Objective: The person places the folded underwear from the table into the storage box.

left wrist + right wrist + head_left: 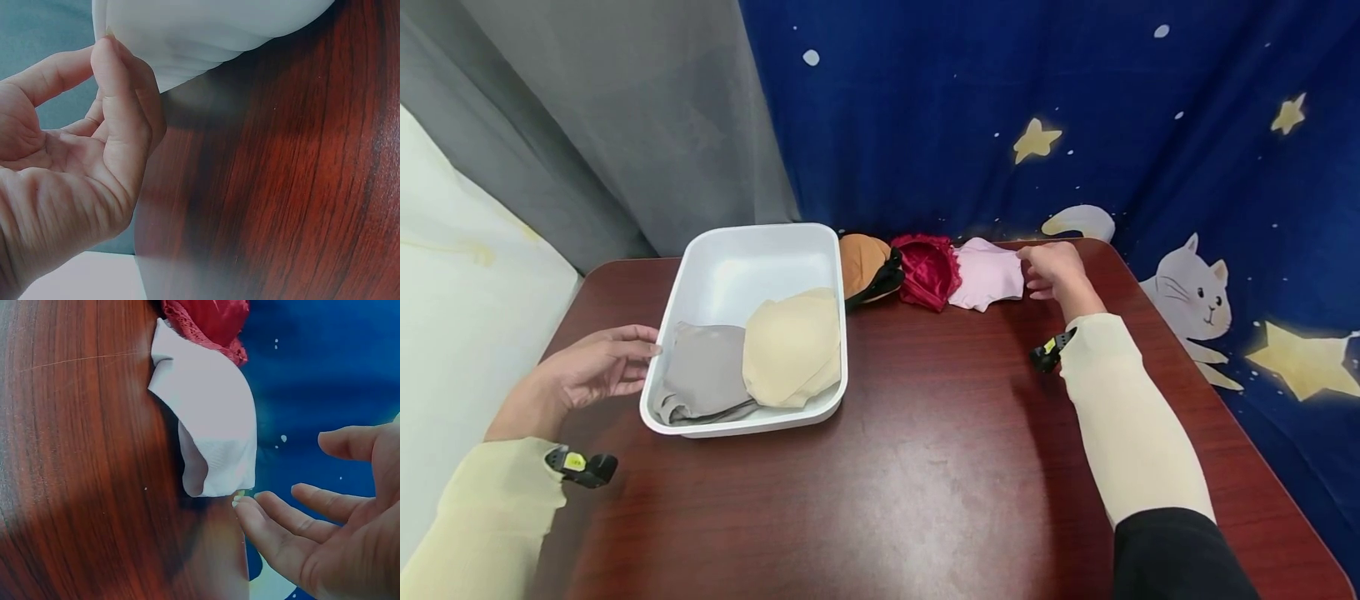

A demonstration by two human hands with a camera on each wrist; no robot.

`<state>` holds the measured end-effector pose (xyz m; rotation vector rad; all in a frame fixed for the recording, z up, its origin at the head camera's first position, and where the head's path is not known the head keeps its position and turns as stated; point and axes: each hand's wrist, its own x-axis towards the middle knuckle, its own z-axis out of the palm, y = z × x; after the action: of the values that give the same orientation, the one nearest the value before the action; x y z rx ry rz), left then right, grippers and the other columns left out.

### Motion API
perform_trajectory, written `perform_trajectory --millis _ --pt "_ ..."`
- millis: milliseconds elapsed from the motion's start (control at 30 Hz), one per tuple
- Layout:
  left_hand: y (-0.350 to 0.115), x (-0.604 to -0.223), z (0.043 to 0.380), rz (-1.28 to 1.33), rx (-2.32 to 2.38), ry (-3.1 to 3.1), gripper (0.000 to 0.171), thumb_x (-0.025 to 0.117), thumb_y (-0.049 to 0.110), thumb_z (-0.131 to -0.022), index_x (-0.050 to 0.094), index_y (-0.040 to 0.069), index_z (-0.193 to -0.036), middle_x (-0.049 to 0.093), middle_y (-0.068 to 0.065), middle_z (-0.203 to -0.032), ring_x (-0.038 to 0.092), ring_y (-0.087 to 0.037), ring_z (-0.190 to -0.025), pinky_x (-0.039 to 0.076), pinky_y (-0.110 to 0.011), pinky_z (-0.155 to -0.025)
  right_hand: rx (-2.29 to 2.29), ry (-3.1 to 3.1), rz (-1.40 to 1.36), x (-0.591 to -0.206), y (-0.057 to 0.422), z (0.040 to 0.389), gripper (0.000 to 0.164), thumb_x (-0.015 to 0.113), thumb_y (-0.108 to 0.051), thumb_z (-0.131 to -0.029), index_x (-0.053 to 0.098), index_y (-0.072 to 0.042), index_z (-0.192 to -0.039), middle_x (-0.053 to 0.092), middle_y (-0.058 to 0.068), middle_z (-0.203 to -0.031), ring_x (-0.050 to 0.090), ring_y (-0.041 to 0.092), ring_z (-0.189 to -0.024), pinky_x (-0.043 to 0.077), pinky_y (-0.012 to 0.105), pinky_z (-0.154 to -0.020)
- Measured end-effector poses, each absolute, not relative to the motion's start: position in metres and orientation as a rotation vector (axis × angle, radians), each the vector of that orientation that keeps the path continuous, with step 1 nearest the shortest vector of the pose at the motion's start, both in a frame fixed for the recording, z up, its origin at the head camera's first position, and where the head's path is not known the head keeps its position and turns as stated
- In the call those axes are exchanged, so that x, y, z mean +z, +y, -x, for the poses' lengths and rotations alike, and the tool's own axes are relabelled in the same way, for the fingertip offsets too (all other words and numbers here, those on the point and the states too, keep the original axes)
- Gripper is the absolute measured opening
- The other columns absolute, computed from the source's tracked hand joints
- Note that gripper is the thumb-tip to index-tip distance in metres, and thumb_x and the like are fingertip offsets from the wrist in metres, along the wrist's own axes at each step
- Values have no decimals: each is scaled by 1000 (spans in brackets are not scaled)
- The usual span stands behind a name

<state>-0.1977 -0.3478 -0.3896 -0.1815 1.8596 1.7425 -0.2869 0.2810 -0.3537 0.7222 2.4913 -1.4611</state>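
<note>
A white plastic tub (741,243) stands on the left of the table, and my left hand (606,362) touches its left rim with the fingertips. Inside lie a folded grey garment (707,371) and a beige cupped garment (793,350), side by side. At the table's far edge, my right hand (1052,271) has its fingers stretched loosely beside a pale pink folded garment (988,275). In the right wrist view, its fingertips are right at that garment's near end (219,437), with the thumb apart. The pink garment meets a red lace-edged bra (928,271).
An orange-brown and black bra (861,265) lies between the tub and the red bra. The brown wooden table (925,458) reaches back to a grey curtain (647,117) and a blue starry one (925,117). A white surface (467,275) borders the left.
</note>
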Motion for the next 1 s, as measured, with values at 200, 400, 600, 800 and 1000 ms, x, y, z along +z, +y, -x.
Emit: perform_trajectory --millis 200,400,600,800,1000 --pt "-349 -389 199 182 1737 1873 16 56 7 -97 56 14 -112 72 -3 -97 72 -23 -87 60 -40 -76 -1502 2433 -754 -361 284 290 66 57 -33 -94 32 -3 -148 41 23 -145 49 40 -126 53 48 -93" --pt "-348 -390 201 179 1743 1868 15 55 6 -98 56 14 -110 72 -3 -96 72 -22 -86 61 -38 -74 -1562 2358 -781 -369 287 293 71 56 -31 -95 25 -2 -151 33 22 -152 43 42 -132 50 48 -98" --pt "-347 -390 200 175 1750 1857 15 55 6 -97 56 14 -110 72 -3 -95 72 -22 -86 61 -38 -74 -1598 2293 -806 -377 289 293 71 55 -32 -96 23 -2 -152 30 23 -153 43 40 -132 48 48 -101" --pt "-348 -391 200 183 1752 1854 15 55 6 -97 56 13 -110 72 -4 -96 72 -23 -86 60 -39 -74 -1659 2249 -805 -383 289 294 71 55 -31 -95 23 -2 -152 29 22 -154 44 38 -131 48 47 -102" --pt "-348 -393 200 185 1756 1854 16 55 6 -97 55 13 -112 72 -5 -96 72 -24 -86 60 -40 -75 -1727 2213 -793 -390 286 297 70 54 -27 -96 20 -4 -153 31 17 -155 46 33 -129 49 46 -100"
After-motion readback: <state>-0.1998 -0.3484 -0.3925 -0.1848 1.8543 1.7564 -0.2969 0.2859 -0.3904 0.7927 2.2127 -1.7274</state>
